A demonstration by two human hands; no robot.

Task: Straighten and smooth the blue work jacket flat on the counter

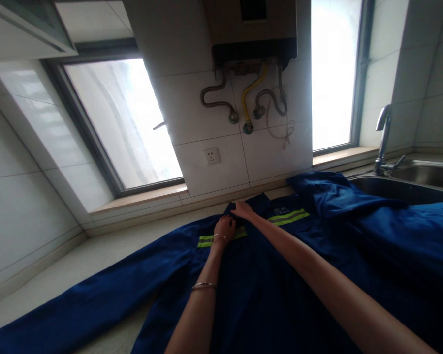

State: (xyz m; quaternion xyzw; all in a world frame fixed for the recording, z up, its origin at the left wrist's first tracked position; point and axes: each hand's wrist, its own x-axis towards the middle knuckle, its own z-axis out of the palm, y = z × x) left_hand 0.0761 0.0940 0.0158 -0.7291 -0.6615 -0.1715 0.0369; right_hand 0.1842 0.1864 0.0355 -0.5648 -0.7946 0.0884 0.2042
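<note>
A blue work jacket lies spread flat on a pale countertop, filling most of it; bare counter remains only at the left and along the tiled back wall, while a steel sink bounds the right. The collar points toward the wall, one sleeve stretching left along the counter. The left hand is curled, pressing the cloth by the reflective stripe. The right hand, fingers bent, pinches the collar.
</note>
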